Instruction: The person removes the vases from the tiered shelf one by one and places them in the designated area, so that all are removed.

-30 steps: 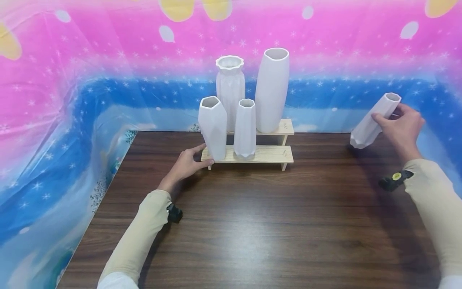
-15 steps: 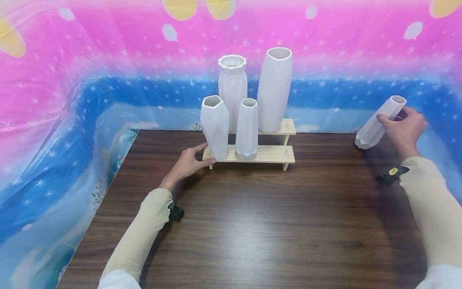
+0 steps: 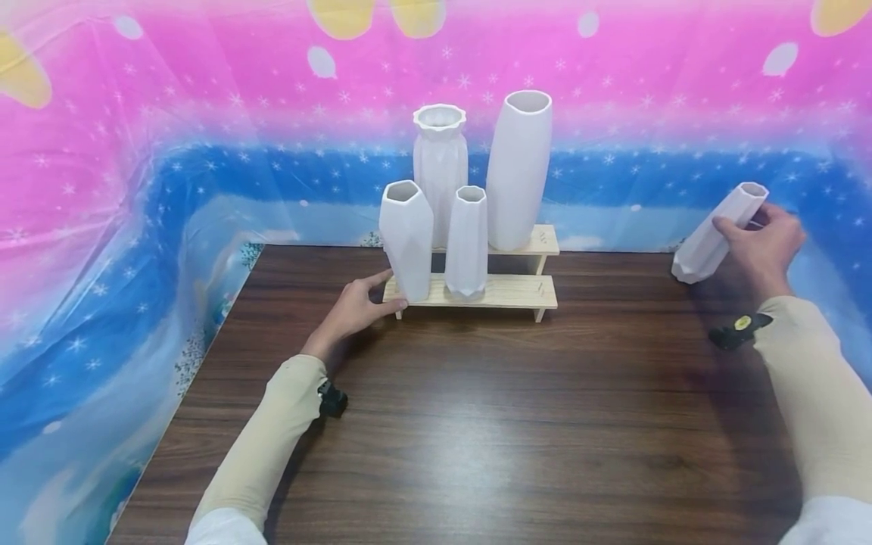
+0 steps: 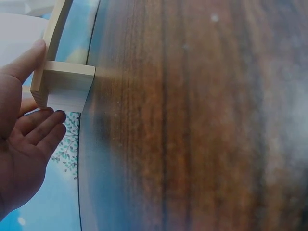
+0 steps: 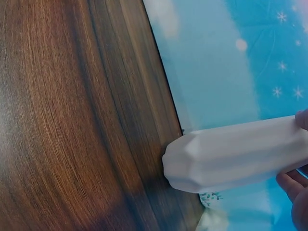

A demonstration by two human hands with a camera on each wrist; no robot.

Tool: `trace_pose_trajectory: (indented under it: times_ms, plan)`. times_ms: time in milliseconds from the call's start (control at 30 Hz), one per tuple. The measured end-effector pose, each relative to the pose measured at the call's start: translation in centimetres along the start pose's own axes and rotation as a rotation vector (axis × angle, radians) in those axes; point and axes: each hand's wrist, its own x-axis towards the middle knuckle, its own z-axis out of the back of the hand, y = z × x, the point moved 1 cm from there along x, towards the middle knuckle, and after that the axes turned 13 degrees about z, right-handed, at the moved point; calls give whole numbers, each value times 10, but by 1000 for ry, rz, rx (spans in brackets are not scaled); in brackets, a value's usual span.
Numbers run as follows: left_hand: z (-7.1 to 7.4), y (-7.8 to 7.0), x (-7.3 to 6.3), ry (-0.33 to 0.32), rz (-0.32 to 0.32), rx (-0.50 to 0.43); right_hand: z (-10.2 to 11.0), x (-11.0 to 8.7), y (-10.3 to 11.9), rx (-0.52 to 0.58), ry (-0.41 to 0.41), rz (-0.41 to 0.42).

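Note:
In the head view, my right hand (image 3: pixel 766 244) grips a slim white faceted vase (image 3: pixel 718 235) near its mouth. That vase leans, mouth up and right; in the right wrist view its base (image 5: pixel 180 166) is over the table's back edge, and I cannot tell whether it touches. My left hand (image 3: pixel 354 304) holds the left end of a two-step wooden stand (image 3: pixel 511 291), thumb at the front edge and fingers behind. On the lower step stand an angular vase (image 3: pixel 409 242) and a narrow faceted vase (image 3: pixel 466 246). The upper step bears a scalloped-rim vase (image 3: pixel 440 170) and a tall smooth vase (image 3: pixel 521 170).
A dark wood-grain table (image 3: pixel 477 424) lies beneath everything. Behind it hangs a pink and blue cloth (image 3: pixel 272 151) that also drapes down the left side. Black wrist cameras sit on both sleeves, such as the left wrist camera (image 3: pixel 332 399).
The right hand and its vase have shifted slightly to the right, with the vase still tilted. The left hand stays on the stand. The head view has moved a little.

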Motion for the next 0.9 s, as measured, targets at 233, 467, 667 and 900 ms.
trace_pose_trajectory:
  times_ms: [233, 467, 667, 900]
  plan:
    - [-1, 1, 1, 0, -2, -3, 4, -1, -3, 16, 9, 24]
    - [0, 2, 2, 0, 0, -2, 8, -2, -7, -19, 31, 37]
    - [0, 1, 3, 0, -21, -6, 12, -2, -7, -50, 57, 45]
    - [0, 2, 3, 1, -25, -4, 18, -8, 5, -64, 29, 60]
